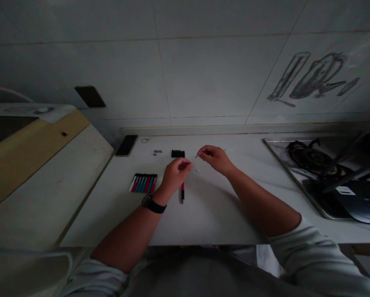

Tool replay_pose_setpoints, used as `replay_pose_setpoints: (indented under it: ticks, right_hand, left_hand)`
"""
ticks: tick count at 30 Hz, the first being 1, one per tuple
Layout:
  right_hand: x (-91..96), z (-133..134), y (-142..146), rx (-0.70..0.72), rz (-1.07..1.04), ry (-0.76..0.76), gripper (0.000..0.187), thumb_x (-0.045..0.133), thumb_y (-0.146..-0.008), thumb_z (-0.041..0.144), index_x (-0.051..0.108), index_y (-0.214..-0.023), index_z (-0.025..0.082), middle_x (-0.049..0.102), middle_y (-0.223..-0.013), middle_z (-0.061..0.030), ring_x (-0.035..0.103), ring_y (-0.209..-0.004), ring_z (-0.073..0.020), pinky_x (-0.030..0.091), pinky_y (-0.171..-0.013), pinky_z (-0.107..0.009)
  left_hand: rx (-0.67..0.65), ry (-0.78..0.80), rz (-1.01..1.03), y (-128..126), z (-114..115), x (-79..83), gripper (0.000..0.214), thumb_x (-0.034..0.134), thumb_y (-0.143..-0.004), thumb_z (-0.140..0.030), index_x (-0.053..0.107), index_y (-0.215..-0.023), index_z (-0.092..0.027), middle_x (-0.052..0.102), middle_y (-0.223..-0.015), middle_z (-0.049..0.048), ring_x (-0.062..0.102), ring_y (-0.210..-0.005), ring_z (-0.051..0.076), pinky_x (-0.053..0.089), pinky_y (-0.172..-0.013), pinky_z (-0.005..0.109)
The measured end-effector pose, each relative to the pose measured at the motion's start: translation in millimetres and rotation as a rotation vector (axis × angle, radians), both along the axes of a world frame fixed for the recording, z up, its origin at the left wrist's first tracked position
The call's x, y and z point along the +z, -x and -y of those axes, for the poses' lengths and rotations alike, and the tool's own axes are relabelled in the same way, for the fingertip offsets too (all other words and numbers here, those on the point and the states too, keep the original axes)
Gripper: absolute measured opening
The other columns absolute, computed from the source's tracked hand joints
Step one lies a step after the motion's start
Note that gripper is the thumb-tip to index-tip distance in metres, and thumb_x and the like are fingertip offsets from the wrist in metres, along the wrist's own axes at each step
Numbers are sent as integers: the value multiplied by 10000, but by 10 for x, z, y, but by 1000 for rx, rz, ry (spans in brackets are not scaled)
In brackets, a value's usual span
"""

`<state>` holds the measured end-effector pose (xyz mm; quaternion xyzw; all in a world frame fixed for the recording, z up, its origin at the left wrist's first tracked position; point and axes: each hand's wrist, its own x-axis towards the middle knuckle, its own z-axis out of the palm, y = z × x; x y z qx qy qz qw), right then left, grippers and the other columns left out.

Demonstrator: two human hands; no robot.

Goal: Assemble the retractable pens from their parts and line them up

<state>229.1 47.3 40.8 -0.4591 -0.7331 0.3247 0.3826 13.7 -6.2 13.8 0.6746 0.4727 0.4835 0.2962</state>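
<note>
Black ribbed block (178, 154): one, the landmark, stood on the white counter (212, 214). Small reddish piece (197, 155): one, was pinched at the fingertips of the right hand (215, 159), right of the block. Left hand (174, 175): fingers curled, tips near the block's front right; whether they gripped anything could not be told. Pale sliver (198, 170): one, lay right of the block, nearer the person. Red-and-black pen (183, 193): one, lay in front of the block, partly hidden by the left hand. Marker-like sticks (143, 183): a row, lay front left of it. Small metal bits (157, 152): several, lay to its left; a phone (126, 145), farther left. Stove (309, 159): stood well right of it. Tiled wall (203, 78): rose behind it.
</note>
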Motion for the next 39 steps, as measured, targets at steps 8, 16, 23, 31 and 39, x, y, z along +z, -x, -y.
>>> replay_pose_setpoints:
  ticks: [8, 16, 23, 31, 39]
  right_hand:
    - [-65, -689, -371, -206, 726, -9, 189, 643, -924, 311, 810, -964, 231, 789, -994, -92, 700, -905, -227, 502, -826, -319]
    - [-299, -976, -195, -184, 931, 88, 204, 718, -876, 379, 820, -920, 208, 784, -988, -147, 713, -980, -271, 542, -846, -345]
    - [-348, -1087, -185, -166, 968, 92, 239, 710, -880, 393, 818, -922, 184, 778, -992, -175, 714, -1003, -290, 546, -888, -373]
    - [-216, -953, -253, -160, 937, 86, 206, 655, -899, 304, 820, -895, 181, 781, -1016, -170, 715, -955, -292, 521, -841, -367]
    - [-183, -220, -107, 45, 794, 13, 193, 665, -912, 409, 774, -922, 251, 777, -947, -76, 682, -837, -225, 465, -730, -305]
  left_hand:
    - [-3, 58, 39, 20, -17, 1, 156, 704, -927, -351, 715, -946, -197, 745, -902, 49, 691, -830, 169, 566, -791, 314]
    - [5, 75, 39, 35, -15, 27, 152, 698, -926, -348, 713, -936, -197, 741, -884, 41, 691, -819, 170, 567, -768, 306]
    - [3, 71, 29, 34, -3, 62, 144, 691, -930, -342, 708, -942, -200, 740, -905, 45, 689, -826, 171, 563, -778, 310]
    - [15, 50, 45, 55, -27, 49, 132, 694, -932, -331, 714, -940, -200, 751, -913, 51, 694, -845, 178, 561, -803, 319]
    - [21, 51, 46, 58, -23, 57, 145, 693, -934, -339, 714, -958, -198, 752, -918, 42, 694, -844, 171, 550, -794, 306]
